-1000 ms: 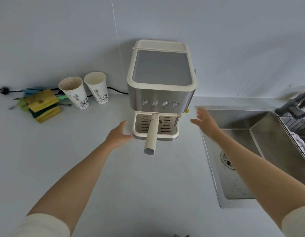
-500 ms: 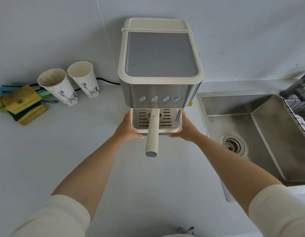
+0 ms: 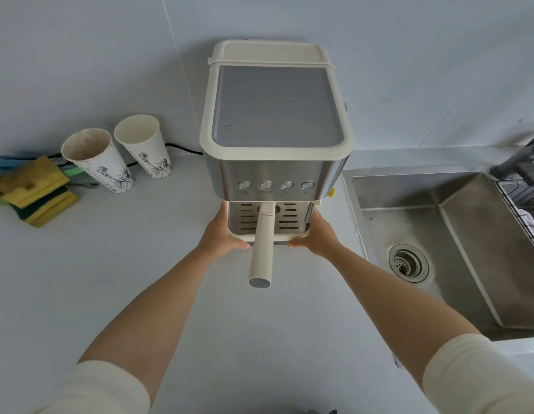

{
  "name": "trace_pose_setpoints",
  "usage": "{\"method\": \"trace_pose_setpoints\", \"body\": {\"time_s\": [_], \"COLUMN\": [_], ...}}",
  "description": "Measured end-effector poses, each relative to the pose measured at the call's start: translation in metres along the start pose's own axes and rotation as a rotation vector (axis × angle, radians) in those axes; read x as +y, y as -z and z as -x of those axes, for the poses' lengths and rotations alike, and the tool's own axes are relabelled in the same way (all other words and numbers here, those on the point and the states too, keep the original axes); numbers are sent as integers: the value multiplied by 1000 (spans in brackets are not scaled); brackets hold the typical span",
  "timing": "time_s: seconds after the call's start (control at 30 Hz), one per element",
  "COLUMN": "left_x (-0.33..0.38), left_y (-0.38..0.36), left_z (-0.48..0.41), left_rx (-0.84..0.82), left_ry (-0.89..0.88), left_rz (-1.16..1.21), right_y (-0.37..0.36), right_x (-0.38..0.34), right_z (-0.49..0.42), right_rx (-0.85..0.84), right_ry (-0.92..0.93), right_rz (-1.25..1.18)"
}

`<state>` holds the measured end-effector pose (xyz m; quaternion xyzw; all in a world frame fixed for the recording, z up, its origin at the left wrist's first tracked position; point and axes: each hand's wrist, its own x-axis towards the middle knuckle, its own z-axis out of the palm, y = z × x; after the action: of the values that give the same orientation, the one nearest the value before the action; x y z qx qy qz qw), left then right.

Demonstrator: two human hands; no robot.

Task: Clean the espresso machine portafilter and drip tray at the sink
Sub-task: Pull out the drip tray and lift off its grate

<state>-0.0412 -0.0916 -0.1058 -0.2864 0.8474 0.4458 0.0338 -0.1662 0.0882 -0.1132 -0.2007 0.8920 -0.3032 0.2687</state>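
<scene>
A cream and steel espresso machine [image 3: 276, 121] stands on the white counter against the wall. Its portafilter [image 3: 262, 249] is locked in, with the long cream handle pointing toward me. Beneath it sits the cream drip tray [image 3: 285, 227] with a slotted steel grate. My left hand [image 3: 219, 234] grips the tray's left side and front corner. My right hand [image 3: 315, 236] grips the tray's right side, fingers curled under the front edge. The steel sink [image 3: 439, 234] with its round drain lies to the right of the machine.
Two paper cups [image 3: 116, 156] stand left of the machine near a black cord. A stack of yellow and green sponges [image 3: 32, 194] lies at the far left. A wire rack [image 3: 523, 204] and a dark faucet [image 3: 520, 162] sit at the sink's right side.
Both hands moved in from either side of the machine and closed on the drip tray's sides. My head came closer to the machine.
</scene>
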Motion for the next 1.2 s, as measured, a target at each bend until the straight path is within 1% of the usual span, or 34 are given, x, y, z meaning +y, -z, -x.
{"method": "trace_pose_setpoints", "body": {"time_s": [0.43, 0.6, 0.73, 0.97, 1.2], "left_x": [14, 18, 12, 14, 37], "left_y": [-8, -17, -28, -64, -110], "left_z": [49, 74, 91, 127, 167], "left_rx": [63, 68, 67, 102, 135], "left_ry": [-36, -8, 31, 113, 99], "left_rz": [21, -20, 13, 104, 162], "right_y": [6, 3, 3, 11, 28], "right_x": [11, 24, 34, 64, 102], "right_z": [32, 53, 69, 95, 122], "right_rx": [-6, -12, -28, -79, -151], "right_ry": [122, 165, 180, 191, 199], "right_rz": [-26, -58, -72, -60, -27]}}
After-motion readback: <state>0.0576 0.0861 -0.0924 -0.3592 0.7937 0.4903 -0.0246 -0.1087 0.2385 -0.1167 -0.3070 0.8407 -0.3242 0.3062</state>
